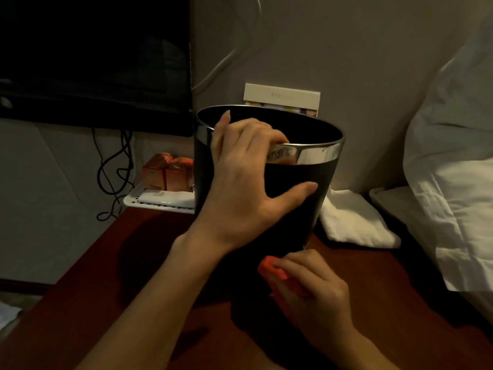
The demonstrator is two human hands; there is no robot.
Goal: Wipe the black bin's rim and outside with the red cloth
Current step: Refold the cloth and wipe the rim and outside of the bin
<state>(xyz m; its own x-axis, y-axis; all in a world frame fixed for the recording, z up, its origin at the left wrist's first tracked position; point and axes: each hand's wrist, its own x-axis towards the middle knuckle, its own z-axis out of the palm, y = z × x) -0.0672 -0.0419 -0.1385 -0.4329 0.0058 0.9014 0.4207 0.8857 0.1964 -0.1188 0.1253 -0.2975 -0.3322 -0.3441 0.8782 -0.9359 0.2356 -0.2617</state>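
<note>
The black bin (pixel 301 190) with a shiny silver rim band stands upright on the dark red-brown table (pixel 149 263). My left hand (pixel 248 182) grips it at the near rim: fingers curl over the edge into the bin, thumb pressed on the outer wall. My right hand (pixel 317 292) holds the folded red cloth (pixel 274 271) against the bin's lower front, near its base. Most of the cloth is hidden under my fingers.
A folded white towel (pixel 354 222) lies right of the bin. White bedding (pixel 453 161) rises at the right. Behind left are a white tray (pixel 160 201) with orange boxes (pixel 165 172), dangling cables, and a dark screen (pixel 93 57). A cream card box (pixel 282 98) stands against the wall.
</note>
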